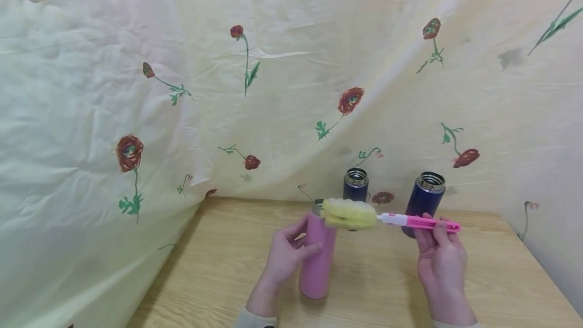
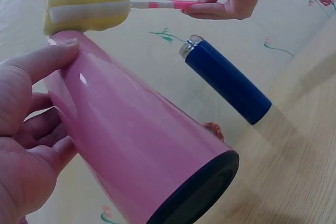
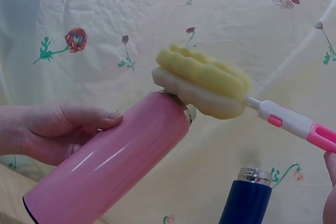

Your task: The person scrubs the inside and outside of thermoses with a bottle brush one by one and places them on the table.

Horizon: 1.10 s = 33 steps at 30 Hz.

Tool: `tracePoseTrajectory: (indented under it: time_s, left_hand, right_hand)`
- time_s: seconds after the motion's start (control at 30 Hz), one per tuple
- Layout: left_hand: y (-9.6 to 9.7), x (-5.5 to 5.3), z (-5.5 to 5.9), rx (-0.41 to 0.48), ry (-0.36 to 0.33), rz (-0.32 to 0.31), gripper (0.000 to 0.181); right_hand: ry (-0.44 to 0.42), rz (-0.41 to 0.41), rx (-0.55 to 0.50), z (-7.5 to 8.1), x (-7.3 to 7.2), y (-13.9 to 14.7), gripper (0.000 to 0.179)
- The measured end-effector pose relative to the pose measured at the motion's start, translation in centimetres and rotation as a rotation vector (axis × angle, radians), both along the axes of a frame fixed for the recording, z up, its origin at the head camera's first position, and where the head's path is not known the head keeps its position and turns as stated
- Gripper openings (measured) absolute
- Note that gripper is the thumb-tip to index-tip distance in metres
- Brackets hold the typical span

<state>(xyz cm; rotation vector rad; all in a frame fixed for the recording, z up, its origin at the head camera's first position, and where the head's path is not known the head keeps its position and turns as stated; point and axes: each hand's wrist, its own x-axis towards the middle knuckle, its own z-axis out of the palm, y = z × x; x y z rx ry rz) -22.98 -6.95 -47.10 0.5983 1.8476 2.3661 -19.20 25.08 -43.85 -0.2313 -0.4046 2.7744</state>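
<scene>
A pink bottle (image 1: 317, 259) with a metal neck is gripped by my left hand (image 1: 287, 253), thumb in front and fingers behind its upper body. In the left wrist view its dark base (image 2: 197, 190) is tipped toward the camera. My right hand (image 1: 442, 254) holds a bottle brush by its pink handle (image 1: 425, 222), fingers round the end. The brush's yellow-and-white sponge head (image 1: 349, 213) lies sideways across the bottle's mouth, outside it; the right wrist view shows the sponge (image 3: 202, 80) right at the metal rim (image 3: 189, 114).
Two dark blue bottles, both uncapped with metal necks, stand toward the back of the wooden table (image 1: 218, 257): one bottle (image 1: 356, 186) behind the sponge, another bottle (image 1: 423, 199) behind my right hand. Flower-printed cloth (image 1: 282, 90) hangs behind and along the left side.
</scene>
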Motion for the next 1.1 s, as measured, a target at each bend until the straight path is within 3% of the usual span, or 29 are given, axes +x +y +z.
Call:
tracePoseTrajectory:
  time_s: [0.2, 0.4, 0.63, 0.8, 0.97, 1.1]
  left_hand:
    - [0.1, 0.1, 0.1, 0.003, -0.018, -0.001, 0.08]
    - [0.1, 0.4, 0.3, 0.001, -0.028, 0.02, 0.077]
    - [0.2, 0.5, 0.1, -0.021, -0.029, 0.076, 0.071]
    - [0.0, 0.6, 0.0, 0.021, -0.062, 0.121, 0.068]
    - [-0.2, 0.3, 0.0, 0.082, -0.051, 0.134, 0.065]
    - [-0.4, 0.2, 0.0, 0.114, -0.039, 0.139, 0.064]
  right_hand:
    - [-0.015, -0.003, 0.045, 0.1, 0.0, 0.0, 0.009]
    - [0.015, 0.057, 0.086, -0.4, -0.1, -0.1, 0.008]
    - [0.01, 0.109, 0.135, -1.0, 0.0, 0.0, 0.006]
    - [0.017, 0.137, 0.177, -1.3, -0.1, 0.1, 0.006]
    - [0.014, 0.171, 0.288, -1.5, -0.3, 0.1, 0.004]
    - [-0.024, 0.202, 0.441, -1.8, -0.6, 0.2, 0.005]
